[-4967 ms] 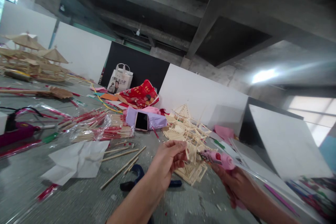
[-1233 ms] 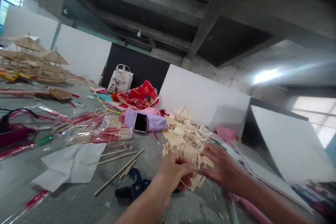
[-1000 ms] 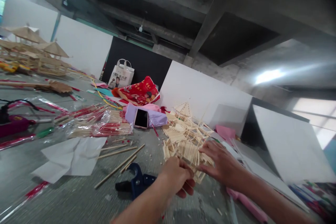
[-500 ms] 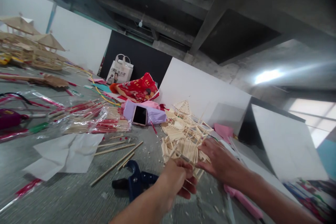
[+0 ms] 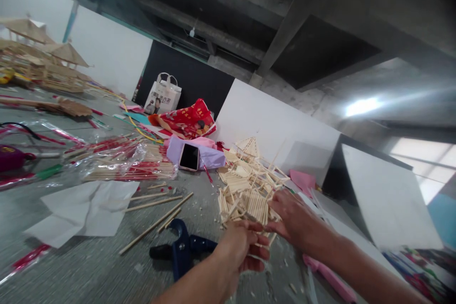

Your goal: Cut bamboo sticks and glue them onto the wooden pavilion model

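A pale model built of thin wooden sticks (image 5: 257,205) lies in front of me, with ribbed panels and a small pointed roof at its far end. My left hand (image 5: 245,247) is at its near edge, fingers curled loosely, thumb and index against the sticks. From the right side, my right hand (image 5: 290,213) grips the model's edge between thumb and fingers. Just left of my left wrist lies a dark blue hand cutter (image 5: 182,249), partly covered by my forearm. Loose wooden sticks (image 5: 156,223) rest beyond it.
Crumpled white paper (image 5: 85,211) and bagged red-and-tan sticks (image 5: 131,164) lie to the left. A phone (image 5: 189,157) leans on purple packaging (image 5: 213,156). A pink-handled tool (image 5: 331,279) is under my right forearm. Finished stick pavilions (image 5: 64,69) stand far left.
My left hand's fingers have opened slightly and its index finger lies straighter along the model's near edge. My right hand stays at the right side. The view has shifted a little.
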`<move>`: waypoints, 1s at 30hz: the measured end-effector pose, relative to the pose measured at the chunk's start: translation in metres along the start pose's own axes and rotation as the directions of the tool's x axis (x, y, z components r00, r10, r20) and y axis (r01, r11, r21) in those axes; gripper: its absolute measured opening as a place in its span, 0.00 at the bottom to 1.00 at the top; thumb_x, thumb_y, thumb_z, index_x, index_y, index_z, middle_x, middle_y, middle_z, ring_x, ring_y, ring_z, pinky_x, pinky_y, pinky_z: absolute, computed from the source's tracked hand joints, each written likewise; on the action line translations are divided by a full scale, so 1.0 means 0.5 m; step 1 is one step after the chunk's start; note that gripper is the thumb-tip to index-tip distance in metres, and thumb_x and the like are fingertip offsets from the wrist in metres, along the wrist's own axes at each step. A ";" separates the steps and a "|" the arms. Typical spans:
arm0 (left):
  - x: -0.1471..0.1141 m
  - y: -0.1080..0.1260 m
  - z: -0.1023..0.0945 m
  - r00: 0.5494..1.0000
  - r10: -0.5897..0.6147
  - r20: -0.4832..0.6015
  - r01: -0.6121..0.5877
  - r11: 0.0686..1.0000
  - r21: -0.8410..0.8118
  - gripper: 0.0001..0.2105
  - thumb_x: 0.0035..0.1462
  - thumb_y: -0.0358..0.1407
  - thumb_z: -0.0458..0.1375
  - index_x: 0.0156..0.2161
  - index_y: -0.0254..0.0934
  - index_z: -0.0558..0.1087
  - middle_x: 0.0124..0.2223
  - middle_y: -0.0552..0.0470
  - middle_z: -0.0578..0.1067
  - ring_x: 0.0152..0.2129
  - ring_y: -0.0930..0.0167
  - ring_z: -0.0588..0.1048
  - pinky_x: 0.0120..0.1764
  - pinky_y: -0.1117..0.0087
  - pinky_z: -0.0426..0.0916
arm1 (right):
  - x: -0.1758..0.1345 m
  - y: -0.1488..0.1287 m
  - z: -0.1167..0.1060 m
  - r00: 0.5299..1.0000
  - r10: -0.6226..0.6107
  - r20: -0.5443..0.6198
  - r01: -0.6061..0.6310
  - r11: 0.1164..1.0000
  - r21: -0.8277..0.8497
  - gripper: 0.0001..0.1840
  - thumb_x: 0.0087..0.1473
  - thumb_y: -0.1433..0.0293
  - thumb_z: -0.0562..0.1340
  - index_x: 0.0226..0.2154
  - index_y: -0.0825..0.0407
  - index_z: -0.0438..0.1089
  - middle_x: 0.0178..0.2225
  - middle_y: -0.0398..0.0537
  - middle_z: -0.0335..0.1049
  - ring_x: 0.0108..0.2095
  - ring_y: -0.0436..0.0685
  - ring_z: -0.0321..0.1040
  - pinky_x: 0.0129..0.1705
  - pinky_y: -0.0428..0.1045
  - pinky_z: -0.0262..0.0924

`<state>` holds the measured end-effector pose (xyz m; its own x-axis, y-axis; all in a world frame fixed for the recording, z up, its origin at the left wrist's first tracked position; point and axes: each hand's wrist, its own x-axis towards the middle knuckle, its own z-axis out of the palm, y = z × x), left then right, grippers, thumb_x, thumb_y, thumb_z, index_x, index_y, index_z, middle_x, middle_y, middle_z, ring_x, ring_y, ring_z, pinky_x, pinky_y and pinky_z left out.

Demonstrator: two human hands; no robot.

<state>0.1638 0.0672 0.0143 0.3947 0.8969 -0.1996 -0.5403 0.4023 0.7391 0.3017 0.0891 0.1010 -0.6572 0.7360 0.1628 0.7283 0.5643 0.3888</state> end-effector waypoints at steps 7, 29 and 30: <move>-0.002 0.001 0.004 1.000 -0.001 0.026 0.002 0.998 -0.061 0.11 0.43 0.23 0.49 0.35 0.33 0.63 0.29 0.52 0.70 0.16 0.76 0.69 0.18 0.74 0.60 | 0.001 -0.008 -0.010 0.999 0.015 0.037 -0.015 1.000 -0.004 0.10 0.48 0.68 0.65 0.33 0.54 0.68 0.36 0.52 0.63 0.40 0.62 0.59 0.40 0.56 0.56; -0.003 -0.003 0.001 0.999 0.014 0.036 -0.011 0.995 -0.097 0.11 0.43 0.23 0.48 0.34 0.33 0.64 0.31 0.53 0.70 0.17 0.77 0.69 0.18 0.75 0.60 | -0.001 0.013 0.011 0.999 -0.050 -0.002 0.050 0.998 0.049 0.10 0.49 0.67 0.64 0.35 0.53 0.66 0.37 0.51 0.62 0.39 0.61 0.58 0.41 0.56 0.56; -0.002 -0.002 0.001 0.999 0.014 0.038 -0.010 0.995 -0.097 0.11 0.43 0.23 0.48 0.34 0.33 0.64 0.30 0.53 0.70 0.16 0.77 0.69 0.18 0.75 0.60 | 0.000 0.013 0.011 0.999 -0.051 0.001 0.051 0.997 0.049 0.10 0.49 0.66 0.64 0.34 0.53 0.66 0.37 0.51 0.62 0.39 0.61 0.58 0.41 0.56 0.56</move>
<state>0.1645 0.0655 0.0141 0.4151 0.8947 -0.1650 -0.6134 0.4092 0.6754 0.3074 0.0948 0.0985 -0.6932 0.7066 0.1417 0.7026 0.6188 0.3513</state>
